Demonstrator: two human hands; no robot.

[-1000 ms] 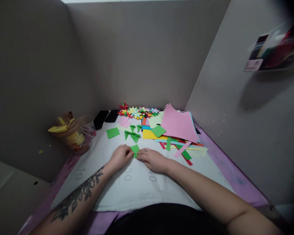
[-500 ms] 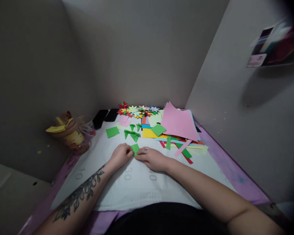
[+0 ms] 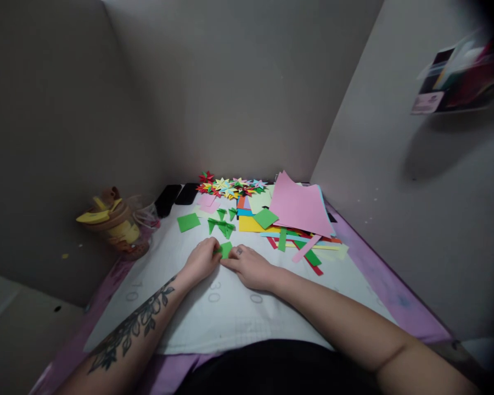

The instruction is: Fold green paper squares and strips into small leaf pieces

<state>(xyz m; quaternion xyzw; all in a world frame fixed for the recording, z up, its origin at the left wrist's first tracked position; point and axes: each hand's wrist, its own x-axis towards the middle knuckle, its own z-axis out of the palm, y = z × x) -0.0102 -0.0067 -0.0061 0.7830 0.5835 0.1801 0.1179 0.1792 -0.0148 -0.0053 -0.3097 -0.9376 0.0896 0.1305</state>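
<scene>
Between my two hands lies a small green paper square (image 3: pixel 226 250), low on the white sheet. My left hand (image 3: pixel 202 259) pinches its left edge with fingers closed. My right hand (image 3: pixel 249 266) has its fingers on the lower right edge, the index finger reaching along the bottom. Just beyond sit several folded green paper pieces (image 3: pixel 222 226). A flat green square (image 3: pixel 188 222) rests to their left, and another green square (image 3: pixel 265 218) lies on coloured paper to the right. Part of the paper is hidden by my fingers.
Folded paper stars (image 3: pixel 230 186) are heaped at the back wall. Two dark phones (image 3: pixel 168 200) lie at back left, near a brown pot (image 3: pixel 117 219). Pink sheets (image 3: pixel 300 206) and coloured paper strips (image 3: pixel 307 249) lie right. Purple cloth (image 3: pixel 399 296) shows around the white sheet (image 3: pixel 230 323).
My right hand's fingers have slid left along the paper's lower edge. My left hand has shifted slightly up, and more of the green square's right part shows.
</scene>
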